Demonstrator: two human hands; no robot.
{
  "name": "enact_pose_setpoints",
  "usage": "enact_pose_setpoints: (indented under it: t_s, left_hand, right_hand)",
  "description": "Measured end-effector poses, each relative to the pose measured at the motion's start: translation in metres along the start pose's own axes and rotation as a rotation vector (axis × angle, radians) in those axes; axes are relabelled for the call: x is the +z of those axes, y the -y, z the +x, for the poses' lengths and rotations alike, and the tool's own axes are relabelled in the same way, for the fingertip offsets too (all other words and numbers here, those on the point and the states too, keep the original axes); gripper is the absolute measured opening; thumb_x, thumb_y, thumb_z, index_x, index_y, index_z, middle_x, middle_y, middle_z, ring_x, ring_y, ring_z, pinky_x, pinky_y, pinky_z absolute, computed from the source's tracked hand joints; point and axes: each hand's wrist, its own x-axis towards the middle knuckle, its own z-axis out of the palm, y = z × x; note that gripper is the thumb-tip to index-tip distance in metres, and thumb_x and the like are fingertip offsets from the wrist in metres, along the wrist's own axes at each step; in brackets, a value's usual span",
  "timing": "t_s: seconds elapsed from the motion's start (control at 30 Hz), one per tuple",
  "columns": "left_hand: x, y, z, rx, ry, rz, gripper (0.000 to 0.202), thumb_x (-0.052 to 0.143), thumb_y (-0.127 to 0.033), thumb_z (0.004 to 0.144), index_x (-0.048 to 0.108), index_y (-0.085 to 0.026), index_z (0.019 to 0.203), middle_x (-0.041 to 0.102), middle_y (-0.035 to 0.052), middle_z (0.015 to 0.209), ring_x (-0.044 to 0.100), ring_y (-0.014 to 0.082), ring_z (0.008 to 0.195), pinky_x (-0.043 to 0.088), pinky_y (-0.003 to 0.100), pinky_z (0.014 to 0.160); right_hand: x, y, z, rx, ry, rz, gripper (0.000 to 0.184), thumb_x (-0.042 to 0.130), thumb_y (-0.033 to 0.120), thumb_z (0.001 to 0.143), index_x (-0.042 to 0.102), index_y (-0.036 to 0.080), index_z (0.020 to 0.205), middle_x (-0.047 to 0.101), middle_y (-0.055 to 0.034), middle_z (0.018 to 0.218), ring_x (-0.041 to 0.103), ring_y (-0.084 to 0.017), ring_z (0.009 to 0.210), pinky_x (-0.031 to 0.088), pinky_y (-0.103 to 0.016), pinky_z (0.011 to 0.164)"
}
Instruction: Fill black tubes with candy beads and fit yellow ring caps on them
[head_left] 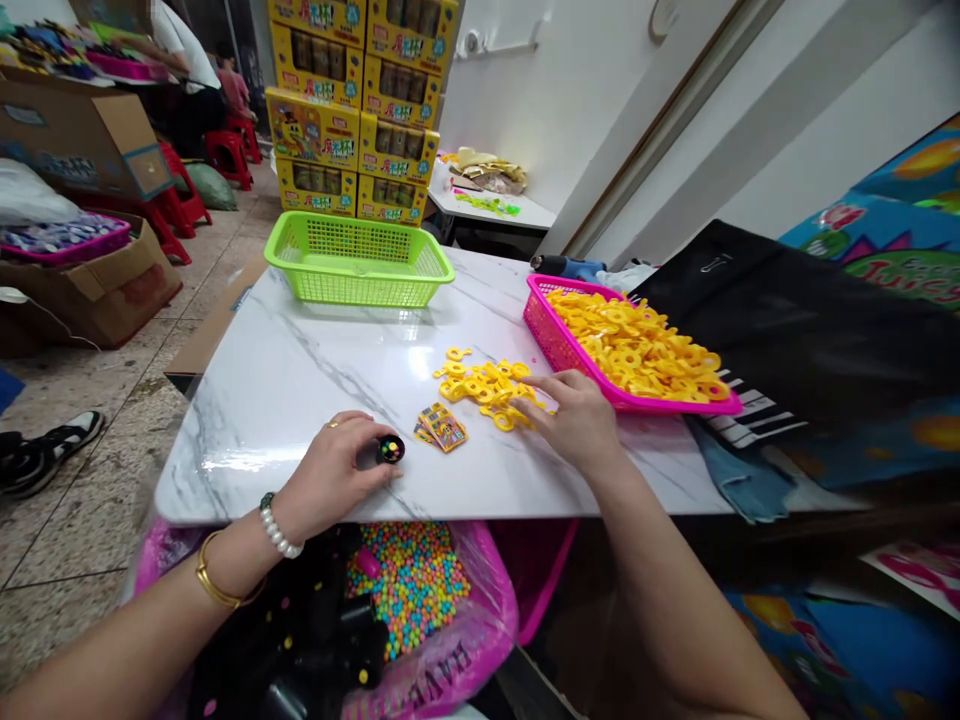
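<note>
My left hand [334,470] rests on the white marble table [300,370], fingers pinched round a small black round cap [391,449] with coloured beads in it. My right hand [574,415] lies on the table with fingers curled down onto a loose pile of yellow plastic rings [484,385]. Between my hands lies a small stack of colourful stickers [442,427]. A pink basket [559,345] heaped with more yellow rings [637,345] sits just right of my right hand.
An empty green basket [358,258] stands at the table's far edge. Below the front edge, a pink bag [450,660] holds many coloured beads [412,580] and black parts. Yellow boxes [352,100] are stacked behind. Cardboard boxes, red stools and people are at left.
</note>
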Motion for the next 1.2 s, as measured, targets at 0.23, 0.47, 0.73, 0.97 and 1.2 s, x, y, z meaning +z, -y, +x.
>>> enact_pose_setpoints:
  t_s: [0.23,0.47,0.73,0.97,1.2]
  left_hand:
    - [-0.002,-0.001,-0.007,0.036,-0.011,0.033,0.015,0.075,-0.022,0.077,0.069,-0.022,0.091,0.071,0.0056,0.097,0.062,0.0253,0.1,0.05,0.043,0.09]
    - [0.001,0.002,-0.009,0.057,-0.029,0.068,0.018,0.074,-0.033,0.08,0.069,-0.022,0.093,0.071,0.0052,0.093,0.063,0.0246,0.097,0.049,0.044,0.09]
    - [0.002,0.001,-0.011,0.039,-0.065,0.086,0.018,0.074,-0.03,0.081,0.07,-0.02,0.094,0.071,0.0064,0.096,0.062,0.024,0.097,0.049,0.042,0.09]
    - [0.003,0.001,-0.013,0.063,-0.073,0.08,0.018,0.074,-0.032,0.083,0.07,-0.019,0.095,0.071,0.0064,0.093,0.062,0.0234,0.096,0.048,0.041,0.089]
    - [0.004,0.0,-0.014,0.053,-0.094,0.099,0.014,0.073,-0.026,0.082,0.069,-0.018,0.093,0.071,0.0066,0.093,0.061,0.0236,0.096,0.048,0.04,0.09]
  right_hand:
    - [0.025,-0.006,-0.011,-0.01,0.068,0.197,0.023,0.061,0.032,0.086,0.078,0.018,0.094,0.069,-0.0093,0.094,0.067,-0.022,0.079,0.055,-0.037,0.076]
    - [-0.003,0.016,-0.011,0.067,-0.259,0.15,0.022,0.062,0.036,0.089,0.078,0.02,0.093,0.066,-0.0105,0.093,0.065,-0.025,0.081,0.057,-0.041,0.073]
    - [-0.001,0.119,-0.055,-0.595,0.072,0.584,0.025,0.051,0.017,0.095,0.073,0.024,0.107,0.068,-0.0088,0.112,0.067,-0.02,0.099,0.062,-0.037,0.082]
    - [-0.006,0.134,-0.073,-0.52,0.042,0.387,0.047,0.066,0.041,0.089,0.064,0.022,0.132,0.069,-0.0133,0.113,0.064,-0.03,0.098,0.058,-0.05,0.082]
    - [0.006,0.147,-0.093,-0.496,-0.018,0.381,0.031,0.065,0.032,0.094,0.068,0.025,0.124,0.064,-0.0078,0.086,0.056,-0.022,0.077,0.05,-0.038,0.068]
